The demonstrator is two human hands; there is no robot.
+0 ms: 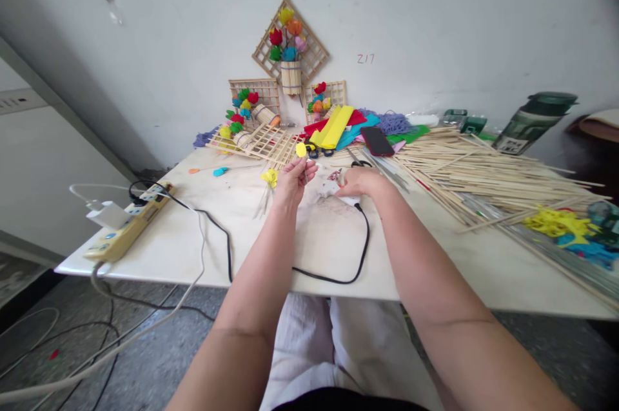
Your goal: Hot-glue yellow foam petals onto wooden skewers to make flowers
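Observation:
My left hand [293, 180] is raised above the white table [203, 250], fingers pinched on a thin stick topped with a small yellow felt flower [301, 149]. My right hand [360, 182] rests on the table to its right, fingers curled over something whitish with a black cable [360, 250] running out from it toward the front edge. What it grips is hidden. A second yellow flower on a stick [269, 177] lies just left of my left hand.
A big pile of thin wooden sticks [483, 182] covers the right side. Felt sheets [338, 127], a dark phone [377, 140] and scissors [360, 162] lie behind my hands. Lattice frames with felt flowers [290, 53] lean on the wall. A power strip [128, 227] sits at the left edge.

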